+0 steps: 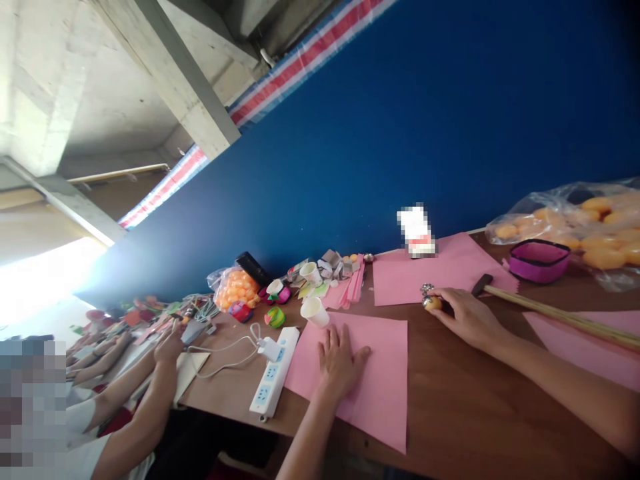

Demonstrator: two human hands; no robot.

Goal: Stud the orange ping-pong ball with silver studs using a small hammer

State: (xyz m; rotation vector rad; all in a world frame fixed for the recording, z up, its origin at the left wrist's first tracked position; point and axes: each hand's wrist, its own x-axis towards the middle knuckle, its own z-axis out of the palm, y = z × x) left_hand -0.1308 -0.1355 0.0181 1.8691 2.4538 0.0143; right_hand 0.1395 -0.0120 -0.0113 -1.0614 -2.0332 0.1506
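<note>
My left hand (340, 360) lies flat with fingers apart on a sheet of pink paper (383, 387). Just beyond its fingertips stands a white paper cup (314, 312). Over the brown tabletop, near the lower edge of a second pink sheet (400, 283), my right hand (463, 315) is closed on a small round yellow ball (433, 303) with a shiny silvery part on its left. Touching or close behind the ball is a small silvery metal piece (427, 288), too small to make out. The fingertips partly cover the ball.
A hammer (545, 303) lies right of my right hand, by a purple fabric bowl (540, 260) and a clear bag of orange balls (600, 233). Left are a power strip (275, 377), a green ball (275, 317) and a co-worker's arms (145, 407). A blue wall (400, 133) rises behind.
</note>
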